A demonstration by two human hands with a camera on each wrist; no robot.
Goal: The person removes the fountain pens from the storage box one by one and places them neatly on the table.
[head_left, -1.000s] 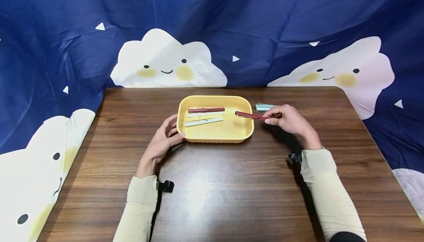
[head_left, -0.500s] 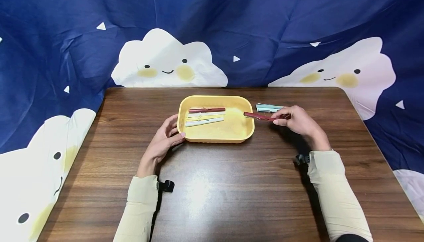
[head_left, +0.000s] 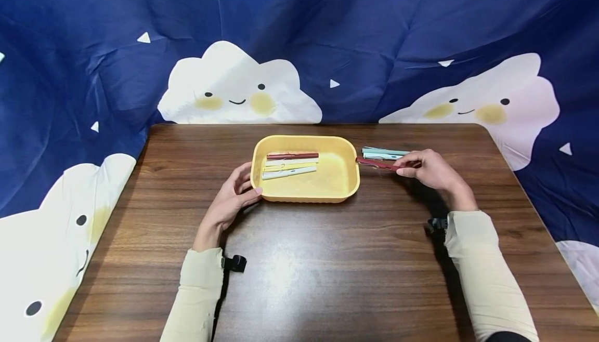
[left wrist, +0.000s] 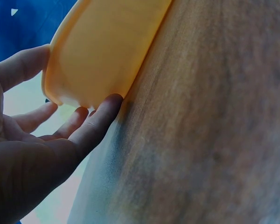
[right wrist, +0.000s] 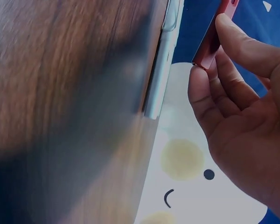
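A yellow plastic tray (head_left: 304, 192) stands near the table's back edge. My left hand (head_left: 229, 199) holds its left end, thumb at the near corner; in the left wrist view the fingertips (left wrist: 113, 101) touch the tray's outer wall. Inside lie a dark red pen (head_left: 292, 155), a yellow pen (head_left: 290, 166) and white or pale pens, side by side. Between thumb and fingers my right hand (head_left: 432, 173) pinches another dark red pen (head_left: 378, 163), its far end at the tray's right rim. The right wrist view shows this red pen (right wrist: 210, 49) raised above the table.
Just behind the right hand, light blue-green pens (head_left: 383, 154) lie on the brown wooden table (head_left: 299, 269), right of the tray. A dark blue cloth with white clouds (head_left: 355, 35) hangs behind the table's back edge.
My right hand has moved to the right with the red pen, whose end has gone from over the tray's inside to its right rim. The left hand and tray have stayed in place.
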